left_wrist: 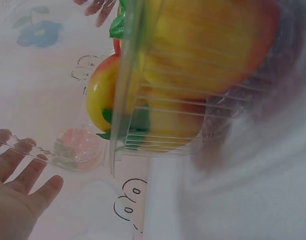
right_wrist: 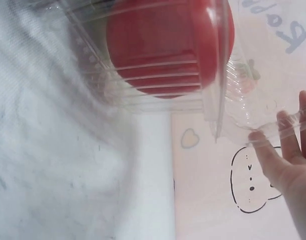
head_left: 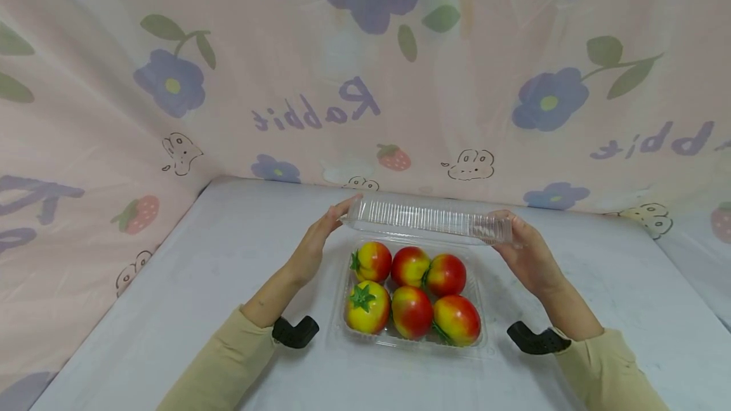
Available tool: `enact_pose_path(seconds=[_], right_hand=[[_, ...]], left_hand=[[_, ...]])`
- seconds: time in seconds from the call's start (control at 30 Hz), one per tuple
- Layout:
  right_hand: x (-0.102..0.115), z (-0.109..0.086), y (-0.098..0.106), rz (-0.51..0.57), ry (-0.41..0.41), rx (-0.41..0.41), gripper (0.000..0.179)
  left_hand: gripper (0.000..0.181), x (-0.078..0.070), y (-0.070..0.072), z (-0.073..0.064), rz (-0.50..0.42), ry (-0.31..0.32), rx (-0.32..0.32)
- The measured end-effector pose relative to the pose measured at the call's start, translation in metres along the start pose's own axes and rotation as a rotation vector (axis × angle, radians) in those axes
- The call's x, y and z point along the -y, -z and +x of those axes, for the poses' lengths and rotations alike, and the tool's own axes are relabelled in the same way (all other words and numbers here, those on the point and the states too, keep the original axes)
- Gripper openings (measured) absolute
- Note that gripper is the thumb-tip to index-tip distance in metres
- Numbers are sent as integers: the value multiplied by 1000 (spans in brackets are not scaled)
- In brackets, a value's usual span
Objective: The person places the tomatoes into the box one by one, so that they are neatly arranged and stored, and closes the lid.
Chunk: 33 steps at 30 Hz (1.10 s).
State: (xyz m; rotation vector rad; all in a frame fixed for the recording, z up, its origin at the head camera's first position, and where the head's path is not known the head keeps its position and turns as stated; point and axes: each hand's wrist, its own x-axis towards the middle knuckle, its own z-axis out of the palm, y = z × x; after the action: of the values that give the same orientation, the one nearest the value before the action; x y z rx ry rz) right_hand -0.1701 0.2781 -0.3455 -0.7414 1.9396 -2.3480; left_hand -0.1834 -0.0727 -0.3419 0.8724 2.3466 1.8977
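Note:
In the head view, a clear plastic clamshell box [head_left: 414, 349] sits on the table with several red-and-yellow tomato-like fruits [head_left: 411, 311] in two rows. Behind them its ribbed clear lid [head_left: 419, 213] stands raised and tilted. My left hand [head_left: 308, 252] touches the lid's left end with nearly straight fingers [left_wrist: 35, 172]. At the opposite end, my right hand [head_left: 532, 257] holds the lid's corner, some fingertips seen through the plastic. Through the box walls the wrist views show a yellow fruit [left_wrist: 203, 50] and a red fruit [right_wrist: 163, 47]. Green leaves top some fruits.
A white table surface [head_left: 188, 259] lies under the box. Close behind it hangs a pink printed cloth [head_left: 308, 49], which also rises along both sides. A black curved piece sits at each wrist, the left one [head_left: 295, 332] and the right one [head_left: 537, 339].

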Motion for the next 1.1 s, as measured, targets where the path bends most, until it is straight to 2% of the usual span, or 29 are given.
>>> enact_pose_path(seconds=[0.27,0.43,0.63,0.77,0.9,1.1], right_hand=[[4,-4,-1,-73,-11,45,39],[7,-8,-3,-158,-10,67,40],[9,-15,-2,-242,-41,82,34],[10,-20,0,-261,-40,121,33],[10,-26,0,-283,11,174,32],[11,-37,-2,-361,39,208,34]], left_hand=[[73,-1,2,-2,-7,7,28],[62,1,4,-6,7,1,50],[55,0,5,-11,37,34,73],[49,-2,4,-16,80,32,86],[44,-3,4,-22,136,-3,97],[46,-2,4,-34,220,-28,112]])
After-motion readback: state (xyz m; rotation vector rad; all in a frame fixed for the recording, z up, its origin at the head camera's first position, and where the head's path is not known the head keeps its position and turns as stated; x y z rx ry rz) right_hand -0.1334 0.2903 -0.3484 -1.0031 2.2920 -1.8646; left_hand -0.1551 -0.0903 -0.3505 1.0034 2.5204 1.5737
